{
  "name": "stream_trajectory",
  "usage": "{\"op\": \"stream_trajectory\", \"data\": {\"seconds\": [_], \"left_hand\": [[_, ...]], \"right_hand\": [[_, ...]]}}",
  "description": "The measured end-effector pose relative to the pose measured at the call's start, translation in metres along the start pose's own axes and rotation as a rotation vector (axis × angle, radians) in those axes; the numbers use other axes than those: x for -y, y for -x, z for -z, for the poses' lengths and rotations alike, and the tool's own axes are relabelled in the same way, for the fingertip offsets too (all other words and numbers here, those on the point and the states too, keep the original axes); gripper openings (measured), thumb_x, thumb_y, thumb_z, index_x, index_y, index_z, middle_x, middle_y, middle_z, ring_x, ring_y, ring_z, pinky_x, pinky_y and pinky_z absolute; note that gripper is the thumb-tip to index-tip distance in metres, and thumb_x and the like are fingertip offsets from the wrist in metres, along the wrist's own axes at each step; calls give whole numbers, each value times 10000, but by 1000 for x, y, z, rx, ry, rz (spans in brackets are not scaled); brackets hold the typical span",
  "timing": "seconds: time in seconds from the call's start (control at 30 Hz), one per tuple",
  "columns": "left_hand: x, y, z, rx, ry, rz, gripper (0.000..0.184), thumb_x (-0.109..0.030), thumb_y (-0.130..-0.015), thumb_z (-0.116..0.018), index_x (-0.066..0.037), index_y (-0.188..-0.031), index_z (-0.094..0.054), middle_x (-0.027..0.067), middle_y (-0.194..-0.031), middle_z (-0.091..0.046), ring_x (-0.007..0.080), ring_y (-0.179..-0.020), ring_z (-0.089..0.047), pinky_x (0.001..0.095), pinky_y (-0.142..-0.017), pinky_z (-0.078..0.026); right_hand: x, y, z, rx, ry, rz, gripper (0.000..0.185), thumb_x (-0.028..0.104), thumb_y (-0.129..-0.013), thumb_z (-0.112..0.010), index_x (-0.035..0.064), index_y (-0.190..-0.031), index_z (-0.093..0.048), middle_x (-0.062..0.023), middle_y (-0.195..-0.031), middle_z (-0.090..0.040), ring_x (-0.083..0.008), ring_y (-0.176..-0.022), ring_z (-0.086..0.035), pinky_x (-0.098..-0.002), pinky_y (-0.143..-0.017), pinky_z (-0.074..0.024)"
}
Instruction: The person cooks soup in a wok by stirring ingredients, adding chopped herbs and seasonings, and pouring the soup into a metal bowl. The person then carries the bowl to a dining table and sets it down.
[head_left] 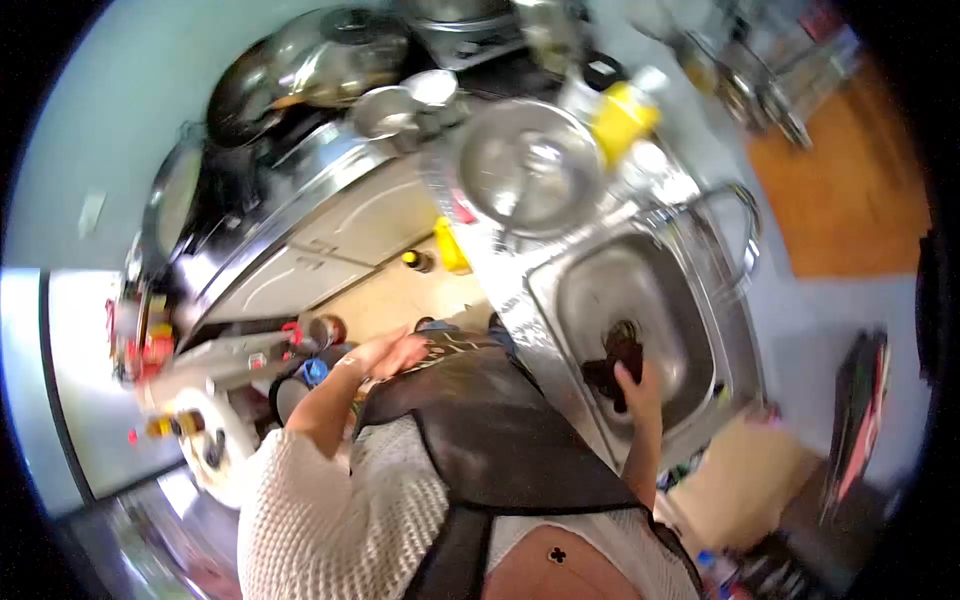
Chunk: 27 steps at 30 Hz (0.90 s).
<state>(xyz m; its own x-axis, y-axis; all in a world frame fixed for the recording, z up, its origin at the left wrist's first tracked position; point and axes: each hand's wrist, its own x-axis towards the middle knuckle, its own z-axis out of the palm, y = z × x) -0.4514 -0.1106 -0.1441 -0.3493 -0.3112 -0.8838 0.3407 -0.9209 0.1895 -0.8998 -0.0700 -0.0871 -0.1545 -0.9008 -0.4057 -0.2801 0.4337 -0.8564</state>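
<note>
Over the steel sink, my right hand grips a dark brown, crumpled item that looks like a cloth or scrubber. Its lower parts hang inside the basin. My left hand is in front of the dark apron, held low with its fingers stretched out and nothing visible in it. A curved metal faucet stands on the far side of the basin. A large steel bowl rests on the counter beside the sink.
Behind the bowl stands a yellow bottle. Pots and a big lidded wok occupy the stove at the upper left. A yellow container and a small dark bottle are on the floor. A cardboard box sits right of the sink.
</note>
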Motion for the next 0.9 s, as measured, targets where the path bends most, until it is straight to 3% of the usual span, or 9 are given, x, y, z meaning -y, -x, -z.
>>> {"op": "stream_trajectory", "data": {"seconds": [0.03,0.07,0.1,0.17,0.33,0.4,0.47,0.57,0.9], "left_hand": [[27,8,89,633,306,173,482,-380,-890,-307,33,-1091,-452,108,-1003,-562,178,-852,-560,275,-726,-484],[76,15,151,17,258,-55,479,-407,-882,-309,-1,-1072,-478,111,-952,-579,154,-796,-574,259,-650,-497],[73,94,80,-281,125,-11,400,-372,-888,-330,-59,-1084,-485,115,-920,-590,129,-740,-576,232,-573,-477],[177,72,192,-320,-320,37,299,-316,-845,-433,-74,-939,-582,104,-817,-616,138,-654,-574,257,-545,-449],[209,106,186,-881,-609,-193,374,-385,-779,-482,-36,-778,-620,151,-714,-609,261,-640,-590,324,-603,-469],[169,130,176,-1219,-716,-347,299,-294,-725,-550,-26,-609,-618,164,-580,-570,311,-588,-577,344,-601,-463],[111,161,198,-1406,-707,-850,152,-132,-706,-590,8,-651,-607,123,-577,-581,219,-518,-565,320,-528,-447],[18,238,249,-1655,-640,-1070,97,-44,-687,-584,2,-772,-573,166,-899,-556,307,-850,-529,357,-769,-416],[-120,381,368,-2031,-986,-1035,343,-16,-699,-560,-9,-1033,-486,178,-1134,-422,344,-1070,-381,391,-909,-307]], "right_hand": [[9,-6,-16,95,113,128,349,215,-746,-579,-25,-986,-498,-74,-882,-530,-150,-782,-491,-281,-690,-399],[23,-12,-38,187,41,154,357,205,-758,-569,-24,-1016,-478,-76,-914,-523,-153,-805,-488,-279,-711,-398],[37,-16,-61,281,-26,165,367,195,-769,-559,-24,-1046,-459,-77,-945,-517,-155,-829,-485,-278,-733,-396],[70,-25,-116,518,-170,192,414,108,-814,-493,-18,-1181,-350,-88,-1073,-476,-178,-956,-463,-300,-856,-355],[216,-45,-262,839,-366,320,446,117,-833,-487,-7,-1219,-301,-96,-1156,-417,-161,-1082,-367,-296,-919,-302],[285,-54,-314,855,-355,397,426,97,-835,-474,13,-1219,-312,-77,-1155,-427,-155,-1070,-402,-283,-919,-317],[351,-66,-368,819,-457,424,369,100,-847,-442,11,-1191,-342,-87,-1112,-467,-174,-1020,-466,-312,-884,-376],[443,-102,-463,806,-484,506,332,169,-861,-432,-4,-1138,-371,-112,-1043,-506,-198,-891,-543,-337,-791,-455],[590,-254,-765,266,24,796,492,186,-826,-509,20,-1216,-260,-188,-1197,-379,-312,-1050,-427,-397,-822,-390]]}}
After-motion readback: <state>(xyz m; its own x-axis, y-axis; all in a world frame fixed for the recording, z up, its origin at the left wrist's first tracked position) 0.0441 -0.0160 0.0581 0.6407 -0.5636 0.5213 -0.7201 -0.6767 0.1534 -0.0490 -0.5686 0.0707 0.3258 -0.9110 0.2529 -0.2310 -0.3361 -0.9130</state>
